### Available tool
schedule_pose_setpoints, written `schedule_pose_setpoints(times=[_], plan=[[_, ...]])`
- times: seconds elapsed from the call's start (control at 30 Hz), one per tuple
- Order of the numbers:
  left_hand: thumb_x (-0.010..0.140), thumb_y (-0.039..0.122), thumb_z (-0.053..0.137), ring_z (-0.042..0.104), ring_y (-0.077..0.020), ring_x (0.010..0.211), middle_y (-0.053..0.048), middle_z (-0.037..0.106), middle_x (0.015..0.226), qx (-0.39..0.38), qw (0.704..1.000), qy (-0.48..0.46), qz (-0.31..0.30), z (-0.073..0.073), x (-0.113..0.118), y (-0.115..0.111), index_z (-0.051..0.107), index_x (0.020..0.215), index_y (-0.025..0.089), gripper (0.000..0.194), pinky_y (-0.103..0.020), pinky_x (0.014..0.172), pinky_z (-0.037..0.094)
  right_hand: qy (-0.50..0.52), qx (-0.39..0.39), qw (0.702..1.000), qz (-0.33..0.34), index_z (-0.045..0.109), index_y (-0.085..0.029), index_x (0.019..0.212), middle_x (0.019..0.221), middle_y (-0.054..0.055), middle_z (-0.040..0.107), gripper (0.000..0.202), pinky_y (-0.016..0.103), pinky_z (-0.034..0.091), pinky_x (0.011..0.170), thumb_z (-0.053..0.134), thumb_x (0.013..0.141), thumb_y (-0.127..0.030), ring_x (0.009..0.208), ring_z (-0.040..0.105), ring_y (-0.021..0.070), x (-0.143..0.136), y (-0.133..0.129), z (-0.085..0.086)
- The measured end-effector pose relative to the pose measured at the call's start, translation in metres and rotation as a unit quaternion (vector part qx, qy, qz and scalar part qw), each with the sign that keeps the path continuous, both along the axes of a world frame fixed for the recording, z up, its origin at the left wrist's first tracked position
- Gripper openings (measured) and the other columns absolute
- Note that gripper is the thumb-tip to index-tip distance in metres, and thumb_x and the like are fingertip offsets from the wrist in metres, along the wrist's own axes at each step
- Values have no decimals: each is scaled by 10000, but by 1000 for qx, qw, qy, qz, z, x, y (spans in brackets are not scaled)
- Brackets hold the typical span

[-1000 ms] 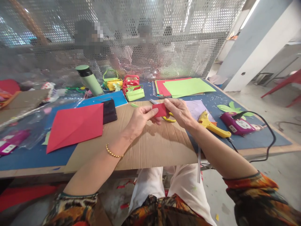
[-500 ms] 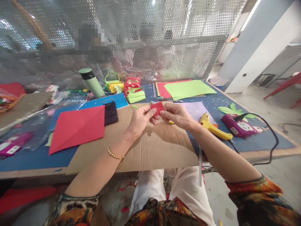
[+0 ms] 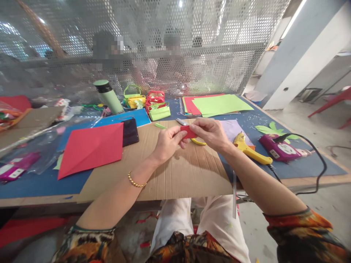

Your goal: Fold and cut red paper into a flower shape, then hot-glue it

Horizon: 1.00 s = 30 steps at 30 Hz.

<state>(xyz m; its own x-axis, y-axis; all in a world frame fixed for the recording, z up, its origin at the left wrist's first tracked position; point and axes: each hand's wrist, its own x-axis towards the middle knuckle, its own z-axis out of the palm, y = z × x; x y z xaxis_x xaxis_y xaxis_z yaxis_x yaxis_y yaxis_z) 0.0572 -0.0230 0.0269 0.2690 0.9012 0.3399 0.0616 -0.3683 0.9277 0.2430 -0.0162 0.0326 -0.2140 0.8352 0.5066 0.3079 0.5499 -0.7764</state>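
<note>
Red paper piece (image 3: 188, 132) pinched between left hand (image 3: 167, 142) and right hand (image 3: 210, 133).

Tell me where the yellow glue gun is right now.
In the head view, the yellow glue gun lies on the blue mat right of the cardboard sheet, between the right hand and the purple power strip.

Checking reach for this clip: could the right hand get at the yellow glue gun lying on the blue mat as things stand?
Probably yes. The yellow glue gun lies uncovered on the blue mat just beside the right hand, with nothing between them. But that hand pinches the small red paper piece together with the left hand.
</note>
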Motion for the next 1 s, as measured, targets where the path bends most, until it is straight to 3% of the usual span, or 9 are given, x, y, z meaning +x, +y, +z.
schedule_pose_setpoints(times=[0.13, 0.37, 0.53, 0.67, 1.0], plan=[[869, 381, 753, 628, -112, 486, -9, 705, 637, -47, 998, -31, -32, 4, 1, -5, 718, 805, 159, 234, -231, 507, 522, -5, 34, 999, -34, 612, -202, 702, 646, -10, 549, 462, 296, 360, 620, 626, 951, -591, 634, 475, 134, -3, -3, 0], [823, 404, 799, 660, -105, 533, -16, 730, 711, -117, 985, -99, -80, 5, 1, -5, 706, 792, 152, 271, -250, 589, 530, 63, 26, 995, -73, 660, -204, 751, 609, -25, 531, 504, 291, 335, 559, 633, 926, -676, 575, 440, 122, -10, -3, -7], [825, 411, 812, 653, -109, 533, -13, 730, 729, -121, 984, -100, -84, 3, 0, -2, 722, 814, 157, 270, -267, 582, 539, 84, 30, 992, -87, 595, -219, 699, 566, -35, 506, 532, 288, 327, 543, 643, 919, -701, 546, 427, 116, -13, -3, -10], [837, 428, 817, 637, -109, 526, -16, 716, 706, -113, 985, -88, -95, 4, -1, -1, 720, 793, 153, 295, -262, 561, 541, 81, 25, 993, -83, 626, -215, 730, 583, -24, 540, 522, 287, 336, 542, 638, 922, -701, 562, 444, 124, -14, -3, -12], [816, 333, 776, 606, -112, 495, -12, 685, 643, -132, 983, -66, -109, 11, -4, -1, 735, 783, 156, 185, -247, 492, 527, 58, -9, 996, -66, 615, -223, 710, 594, -14, 540, 579, 298, 327, 544, 637, 870, -779, 582, 448, 134, -13, -4, -7]])
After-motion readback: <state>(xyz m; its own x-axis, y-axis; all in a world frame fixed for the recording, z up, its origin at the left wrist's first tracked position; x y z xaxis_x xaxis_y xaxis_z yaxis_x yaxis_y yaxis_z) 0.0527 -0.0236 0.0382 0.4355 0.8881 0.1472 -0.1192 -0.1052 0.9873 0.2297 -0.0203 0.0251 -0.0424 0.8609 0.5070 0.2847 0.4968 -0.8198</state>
